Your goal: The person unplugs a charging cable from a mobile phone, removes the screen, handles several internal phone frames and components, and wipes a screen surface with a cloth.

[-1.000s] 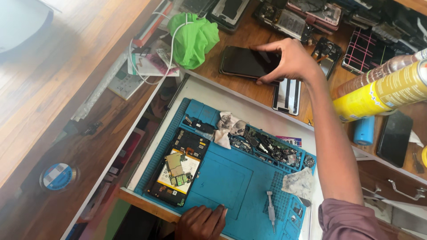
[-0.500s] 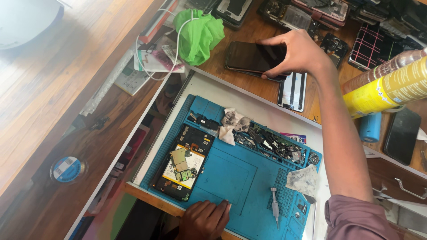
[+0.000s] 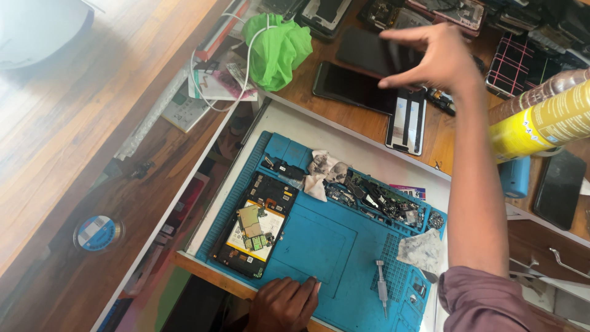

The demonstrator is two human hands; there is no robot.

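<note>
My right hand [image 3: 430, 58] hovers with fingers spread above a black phone [image 3: 353, 87] that lies flat on the wooden desk; it holds nothing. Beside it lies a white-backed phone panel [image 3: 407, 126]. My left hand [image 3: 284, 302] rests flat on the near edge of the blue repair mat [image 3: 332, 246]. On the mat lies an opened phone [image 3: 255, 224] with its board and battery exposed, some small parts [image 3: 381, 200], crumpled wipes [image 3: 322, 169] and a screwdriver [image 3: 382, 289].
A green cloth [image 3: 276, 49] with a white cable sits at the back. A yellow spray can [image 3: 541, 123] lies at right, near a blue box [image 3: 515, 177] and another dark phone [image 3: 559, 187]. Several dismantled phones [image 3: 455, 12] crowd the far edge. A tape roll [image 3: 97, 232] lies at left.
My right hand has let go of the black phone and lifted off it, fingers opening. The phone now lies on the desk. My left hand stays on the mat edge.
</note>
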